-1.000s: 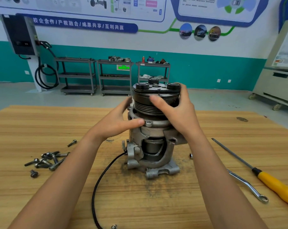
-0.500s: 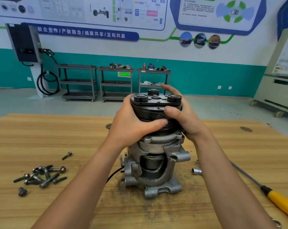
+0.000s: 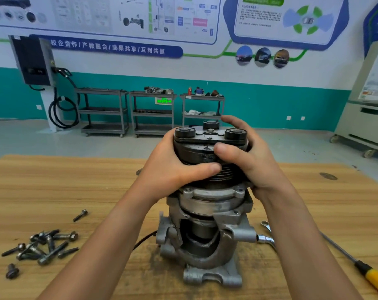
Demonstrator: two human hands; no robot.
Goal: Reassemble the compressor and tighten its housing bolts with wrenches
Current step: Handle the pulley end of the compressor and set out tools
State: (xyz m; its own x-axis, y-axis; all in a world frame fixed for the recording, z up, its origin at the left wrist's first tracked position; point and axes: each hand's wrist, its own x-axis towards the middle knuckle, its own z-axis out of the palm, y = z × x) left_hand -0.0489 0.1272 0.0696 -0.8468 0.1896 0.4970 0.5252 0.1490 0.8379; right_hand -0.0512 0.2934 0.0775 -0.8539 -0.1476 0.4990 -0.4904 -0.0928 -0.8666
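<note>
The compressor [image 3: 207, 230] stands upright in the middle of the wooden table [image 3: 54, 187], grey housing below and black grooved pulley [image 3: 196, 152] on top. My left hand [image 3: 173, 167] grips the pulley from the left, thumb across its front. From the right, my right hand [image 3: 248, 156] wraps the same pulley, fingers over its top rim. Several loose bolts [image 3: 43, 245] lie in a heap at the left. A wrench [image 3: 267, 234] lies just right of the housing, mostly hidden by my right forearm.
A yellow-handled screwdriver [image 3: 374, 278] lies at the table's right edge. One bolt [image 3: 81, 215] lies apart from the heap. A black cable [image 3: 142, 241] trails from the housing's left side. Beyond the table are metal carts [image 3: 151, 111] and a wall.
Both hands moved up from the housing's upper flange onto the pulley and closed round it. The view has come closer to the compressor.
</note>
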